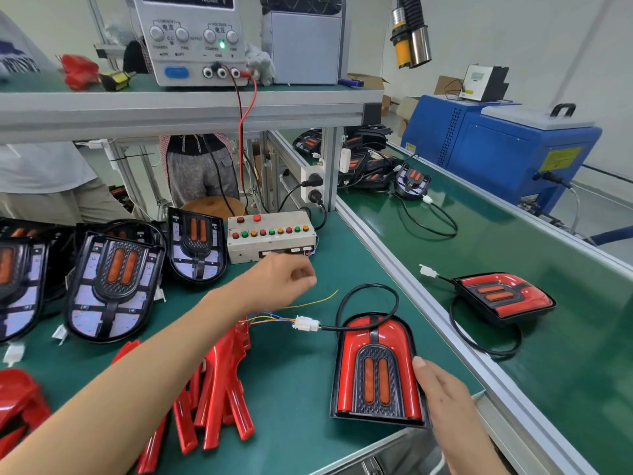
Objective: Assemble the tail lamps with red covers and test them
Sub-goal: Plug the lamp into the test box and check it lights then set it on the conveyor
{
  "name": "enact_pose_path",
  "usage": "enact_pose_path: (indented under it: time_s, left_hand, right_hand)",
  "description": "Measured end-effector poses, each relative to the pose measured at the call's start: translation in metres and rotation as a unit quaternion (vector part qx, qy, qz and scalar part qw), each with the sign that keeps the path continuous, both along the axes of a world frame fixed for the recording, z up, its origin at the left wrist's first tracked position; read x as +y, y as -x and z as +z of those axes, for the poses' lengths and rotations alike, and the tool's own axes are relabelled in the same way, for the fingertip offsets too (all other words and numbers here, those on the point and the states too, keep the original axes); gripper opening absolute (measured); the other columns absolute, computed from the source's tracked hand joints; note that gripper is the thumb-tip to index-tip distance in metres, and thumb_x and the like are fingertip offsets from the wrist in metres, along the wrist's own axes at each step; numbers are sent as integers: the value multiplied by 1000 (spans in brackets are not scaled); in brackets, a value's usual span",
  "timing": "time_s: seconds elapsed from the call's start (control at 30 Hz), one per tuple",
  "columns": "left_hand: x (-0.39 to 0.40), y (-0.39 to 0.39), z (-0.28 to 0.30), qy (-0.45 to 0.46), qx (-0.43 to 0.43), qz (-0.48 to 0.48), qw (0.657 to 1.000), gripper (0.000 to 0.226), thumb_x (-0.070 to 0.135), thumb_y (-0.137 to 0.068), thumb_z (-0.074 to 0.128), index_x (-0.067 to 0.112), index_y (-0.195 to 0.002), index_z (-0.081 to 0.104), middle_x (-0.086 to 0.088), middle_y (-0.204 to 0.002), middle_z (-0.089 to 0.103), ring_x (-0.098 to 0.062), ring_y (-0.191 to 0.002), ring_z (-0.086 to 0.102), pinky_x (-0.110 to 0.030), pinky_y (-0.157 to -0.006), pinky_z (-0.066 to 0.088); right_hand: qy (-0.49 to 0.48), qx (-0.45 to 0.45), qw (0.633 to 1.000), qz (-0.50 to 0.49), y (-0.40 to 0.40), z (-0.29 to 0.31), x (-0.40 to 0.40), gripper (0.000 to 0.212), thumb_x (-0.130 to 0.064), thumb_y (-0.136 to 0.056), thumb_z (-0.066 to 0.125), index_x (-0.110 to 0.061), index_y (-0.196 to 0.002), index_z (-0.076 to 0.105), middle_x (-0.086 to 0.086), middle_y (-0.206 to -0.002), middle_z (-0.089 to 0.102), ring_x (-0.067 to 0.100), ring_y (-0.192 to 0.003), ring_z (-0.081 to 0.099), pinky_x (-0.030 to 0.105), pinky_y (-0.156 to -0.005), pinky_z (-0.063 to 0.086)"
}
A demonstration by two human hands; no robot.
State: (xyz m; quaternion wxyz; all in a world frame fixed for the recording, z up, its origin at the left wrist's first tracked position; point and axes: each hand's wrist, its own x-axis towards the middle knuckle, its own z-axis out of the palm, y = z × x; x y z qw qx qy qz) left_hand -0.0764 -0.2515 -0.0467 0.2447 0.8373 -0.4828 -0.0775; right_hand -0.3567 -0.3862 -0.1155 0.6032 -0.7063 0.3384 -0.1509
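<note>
The covered tail lamp (376,368) lies flat on the green bench mat (301,382) near its front edge, red cover on, its black cable (368,293) looping back to a white connector (306,323) that is mated to the thin coloured leads running toward the test box (270,236). The right hand (442,389) rests against the lamp's right edge, thumb on the cover and fingers hidden behind it, so it steadies the lamp more than clamps it. The left hand (286,277) hovers just in front of the test box with fingers loosely curled and nothing in them that can be made out. The likeliest slip, as I judge it, is a tug on the cable: if the lamp is lifted or slid toward the conveyor before the connector is parted, the fine leads could strain or pull out at the box. The left forearm also crosses above the loose red covers (212,389) heaped at the front, and a careless withdrawal could sweep some off the mat. A wrong button among the row of red, green and amber ones would give a misleading test. As for containers, there is no bin or tray in use here: the uncovered lamp bases (109,282) stand open on the mat at left, and a finished lamp (503,296) lies on the green conveyor belt (513,252).
</note>
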Motion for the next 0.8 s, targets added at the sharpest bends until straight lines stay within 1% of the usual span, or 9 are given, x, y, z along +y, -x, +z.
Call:
enact_pose_path:
  time_s: [0.07, 0.17, 0.3, 0.4, 0.5, 0.57, 0.67, 0.73, 0.8]
  left_hand:
    - [18, 14, 3, -51, 7, -49, 998, 21, 34, -91, 67, 22, -108, 69, 8, -94, 71, -8, -89, 65, -26, -84, 51]
    - [33, 30, -3, -123, -30, -81, 989, 33, 36, -89, 70, 21, -118, 65, 6, -106, 68, -12, -97, 63, -28, -89, 49]
    - [37, 43, -9, -98, -15, -51, 994, 13, 24, -95, 63, 14, -103, 68, -4, -92, 70, -24, -89, 62, -39, -83, 49]
    - [40, 43, -4, -56, -5, -41, 998, 15, 27, -98, 61, 14, -101, 69, -3, -86, 67, -25, -84, 59, -35, -79, 46]
    - [40, 43, 0, -37, -35, -55, 997, 17, 30, -101, 59, 15, -101, 66, 2, -82, 62, -24, -80, 54, -35, -77, 42]
    - [38, 43, 4, -24, -60, -72, 995, 20, 30, -103, 56, 12, -99, 64, 4, -81, 56, -23, -76, 50, -37, -74, 40]
    - [32, 41, 4, -20, -164, -97, 981, 27, 33, -106, 47, 10, -100, 60, -1, -91, 59, -25, -86, 54, -36, -80, 40]
    - [29, 40, 1, -28, -251, -98, 963, 32, 37, -108, 39, 12, -104, 58, -1, -97, 59, -24, -92, 55, -36, -89, 41]
    - [30, 38, -1, -13, -303, -105, 947, 35, 37, -109, 35, 12, -104, 59, -3, -97, 59, -25, -90, 56, -37, -90, 42]
  right_hand:
    - [0, 15, 1000, 1, -2, 1, -2, 43, -47, -105, 41, -34, -88, 79, 3, -85, 80, 16, -80, 76, 34, -79, 53]
    - [2, 52, 999, 15, -4, 9, -3, 49, -46, -106, 40, -27, -87, 81, 1, -85, 80, 12, -79, 76, 30, -77, 49]
    - [27, 106, 993, 46, -5, 22, -7, 60, -57, -103, 38, -16, -87, 77, -3, -77, 78, 8, -70, 74, 30, -73, 53]
    - [196, 155, 968, 26, -8, 30, -18, 67, -71, -91, 36, -15, -94, 74, -10, -75, 69, 9, -69, 65, 24, -65, 48]
    - [408, 91, 908, -33, -26, 43, -21, 50, -59, -91, 54, -21, -118, 70, -12, -94, 61, 14, -91, 58, 31, -80, 45]
    - [520, 33, 853, 21, -50, 56, -13, 45, -53, -87, 65, -24, -121, 69, -9, -104, 65, 18, -102, 58, 38, -87, 46]
    - [651, 64, 743, 143, -92, 69, 3, 45, -52, -87, 68, -29, -126, 63, -9, -116, 66, 21, -114, 57, 43, -91, 38]
    - [686, 71, 699, 192, -115, 74, 10, 30, -47, -93, 61, -25, -113, 62, -7, -106, 68, 22, -107, 59, 42, -89, 30]
    - [710, 50, 671, 208, -127, 79, 11, 19, -40, -95, 60, -21, -90, 59, -4, -86, 68, 24, -88, 60, 41, -82, 26]
